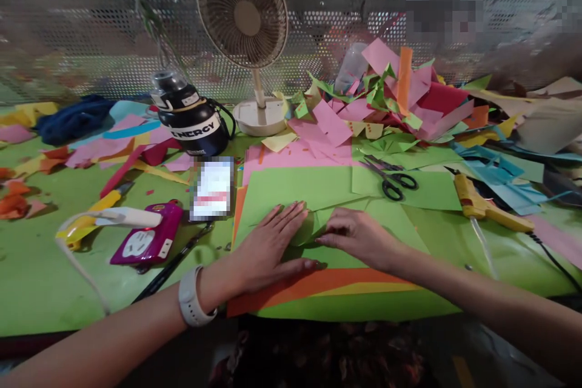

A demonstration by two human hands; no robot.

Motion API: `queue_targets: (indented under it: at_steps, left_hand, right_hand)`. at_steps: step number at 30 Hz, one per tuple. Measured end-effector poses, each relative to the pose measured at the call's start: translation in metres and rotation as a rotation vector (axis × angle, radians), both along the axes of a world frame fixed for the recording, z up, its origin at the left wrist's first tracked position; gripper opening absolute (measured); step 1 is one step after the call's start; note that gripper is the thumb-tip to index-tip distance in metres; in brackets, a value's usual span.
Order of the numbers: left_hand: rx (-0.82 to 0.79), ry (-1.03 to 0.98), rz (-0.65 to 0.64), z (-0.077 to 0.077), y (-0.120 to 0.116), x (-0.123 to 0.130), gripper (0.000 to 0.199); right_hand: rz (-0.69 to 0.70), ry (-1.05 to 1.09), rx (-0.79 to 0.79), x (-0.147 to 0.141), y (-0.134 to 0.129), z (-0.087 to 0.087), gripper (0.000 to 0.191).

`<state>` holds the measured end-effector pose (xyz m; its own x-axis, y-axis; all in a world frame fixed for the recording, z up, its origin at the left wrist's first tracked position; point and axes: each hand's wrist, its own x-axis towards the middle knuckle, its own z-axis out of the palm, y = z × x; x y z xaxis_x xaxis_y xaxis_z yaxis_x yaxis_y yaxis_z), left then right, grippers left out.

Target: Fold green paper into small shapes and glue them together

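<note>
My left hand (273,247) lies flat with fingers stretched out on a green sheet of paper (291,185). To its right, my right hand (357,233) is closed in a pinch at the edge of a smaller green paper piece (311,230), which looks folded or curled up between the two hands. Under the green sheets, orange paper (291,291) and a strip of yellow paper (368,287) stick out toward me. Black-handled scissors (394,185) rest on the green paper beyond my right hand. What the right fingertips press on is partly hidden.
A yellow glue gun (484,206) lies at the right, its cord trailing off. Left are a phone (211,188), a purple power bank (157,233) and a yellow cutter (97,212). Behind stand a black bottle (193,124), a fan (248,18) and a heap of paper scraps (331,121).
</note>
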<state>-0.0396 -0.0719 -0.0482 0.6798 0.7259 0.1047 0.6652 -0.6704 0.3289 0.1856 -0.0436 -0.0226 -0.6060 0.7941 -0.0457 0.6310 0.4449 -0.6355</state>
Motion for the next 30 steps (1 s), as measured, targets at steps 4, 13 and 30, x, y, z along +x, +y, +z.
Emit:
queue_targets:
  at_steps: [4, 13, 30]
  left_hand:
    - [0.002, -0.082, 0.095, -0.002, 0.002, 0.003, 0.057]
    - [0.429, -0.012, 0.054, 0.011, -0.017, 0.01, 0.037]
    - [0.182, 0.186, -0.007, 0.007, -0.021, 0.012, 0.069]
  right_hand:
    - [-0.124, -0.045, -0.157, -0.006, 0.004, 0.003, 0.031]
    - [-0.232, -0.114, -0.184, -0.014, 0.005, 0.002, 0.014]
    - [-0.147, -0.095, 0.324, 0.004, -0.009, 0.001, 0.018]
